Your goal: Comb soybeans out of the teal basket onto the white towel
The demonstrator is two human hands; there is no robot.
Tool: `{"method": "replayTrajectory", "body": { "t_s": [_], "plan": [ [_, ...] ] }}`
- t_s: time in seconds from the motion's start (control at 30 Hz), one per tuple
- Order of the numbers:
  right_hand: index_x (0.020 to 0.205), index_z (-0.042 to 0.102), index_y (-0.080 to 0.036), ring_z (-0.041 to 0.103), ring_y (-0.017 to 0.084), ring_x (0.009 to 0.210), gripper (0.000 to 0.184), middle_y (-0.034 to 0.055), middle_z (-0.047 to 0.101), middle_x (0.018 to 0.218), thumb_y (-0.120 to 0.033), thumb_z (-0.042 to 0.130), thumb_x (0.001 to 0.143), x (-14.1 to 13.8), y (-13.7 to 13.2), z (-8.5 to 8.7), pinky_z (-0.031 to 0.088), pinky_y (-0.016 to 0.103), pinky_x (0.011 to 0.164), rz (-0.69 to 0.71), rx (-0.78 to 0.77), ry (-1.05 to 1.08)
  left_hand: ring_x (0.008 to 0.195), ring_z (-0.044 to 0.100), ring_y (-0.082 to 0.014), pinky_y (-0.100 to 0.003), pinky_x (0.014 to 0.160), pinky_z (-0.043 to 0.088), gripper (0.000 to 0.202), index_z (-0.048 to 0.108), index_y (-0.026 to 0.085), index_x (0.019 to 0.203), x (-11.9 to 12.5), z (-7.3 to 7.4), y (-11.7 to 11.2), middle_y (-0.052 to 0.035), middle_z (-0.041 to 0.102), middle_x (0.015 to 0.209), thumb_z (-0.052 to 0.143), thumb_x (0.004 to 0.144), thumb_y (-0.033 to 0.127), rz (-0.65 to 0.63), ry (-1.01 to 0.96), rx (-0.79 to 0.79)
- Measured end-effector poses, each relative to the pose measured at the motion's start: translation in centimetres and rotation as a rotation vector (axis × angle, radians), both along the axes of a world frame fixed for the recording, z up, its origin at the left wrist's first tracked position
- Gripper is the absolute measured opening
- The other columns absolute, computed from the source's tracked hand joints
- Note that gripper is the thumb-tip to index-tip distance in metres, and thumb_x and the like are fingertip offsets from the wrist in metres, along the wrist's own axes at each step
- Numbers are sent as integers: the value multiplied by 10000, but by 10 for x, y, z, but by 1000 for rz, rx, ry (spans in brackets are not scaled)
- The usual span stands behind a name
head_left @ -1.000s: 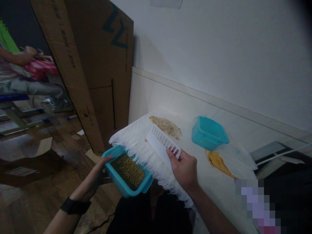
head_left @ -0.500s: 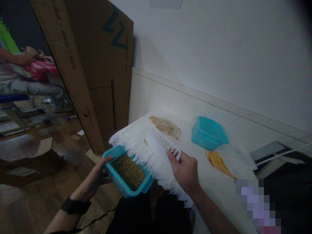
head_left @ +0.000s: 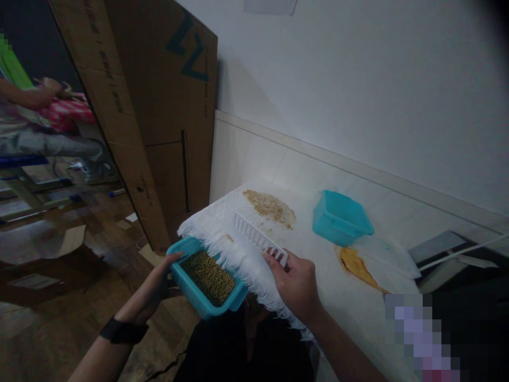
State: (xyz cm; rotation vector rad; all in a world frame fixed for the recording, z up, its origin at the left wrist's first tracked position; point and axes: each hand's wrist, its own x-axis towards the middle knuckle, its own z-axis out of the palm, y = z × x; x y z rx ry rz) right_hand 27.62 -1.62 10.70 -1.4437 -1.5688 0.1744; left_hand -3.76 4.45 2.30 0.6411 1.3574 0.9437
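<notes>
My left hand point(head_left: 164, 273) grips the near left end of a turquoise plastic container point(head_left: 191, 297), its thumb over the rim. Small greenish-yellow beans point(head_left: 210, 276) fill part of it, and it is held against the fringed edge of a white cloth point(head_left: 214, 217). In my right hand point(head_left: 296, 284) is a white slotted plastic piece point(head_left: 258, 239), pinched at its near end and held low over the cloth. A few beans point(head_left: 229, 238) lie just left of that piece. Farther back, a spread pile of pale beans point(head_left: 270, 207) rests on the cloth.
A second turquoise container point(head_left: 338, 220) stands at the back right, beside a yellow-orange cloth-like item point(head_left: 358, 268) and a clear lid point(head_left: 392, 254). A tall cardboard box point(head_left: 170, 106) rises at the left. Beyond it a person's arm point(head_left: 27, 95) shows.
My right hand has moved left and slightly toward me with the slotted piece. The few loose beans have shifted left, closer to the cloth's edge. My left hand and its container stay nearly still.
</notes>
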Motion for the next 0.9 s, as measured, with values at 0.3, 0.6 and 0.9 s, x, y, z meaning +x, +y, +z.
{"method": "replayTrajectory", "body": {
  "t_s": [0.3,0.6,0.9],
  "plan": [
    [855,891,-203,800,269,578,365,112,843,683,-448,675,1018,6,23,-2,559,302,569,-110,14,-50,900,834,-312,-428,758,727,571,866,230,1234,-4,-2,1,-92,904,1011,898,897,690,-11,-40,-2],
    [826,864,-203,763,262,634,419,93,848,721,-572,747,986,51,22,4,554,314,594,-189,-15,26,948,844,-303,-403,754,727,624,863,219,1309,-5,-1,-5,-114,930,1189,903,890,680,-33,-60,6],
    [785,836,-194,673,247,603,572,51,775,641,-743,723,896,109,59,-7,457,330,600,-241,-60,62,983,860,-350,-434,791,731,677,849,224,1276,5,-11,-18,-132,921,1108,922,832,730,-28,-55,-69]
  ]
}}
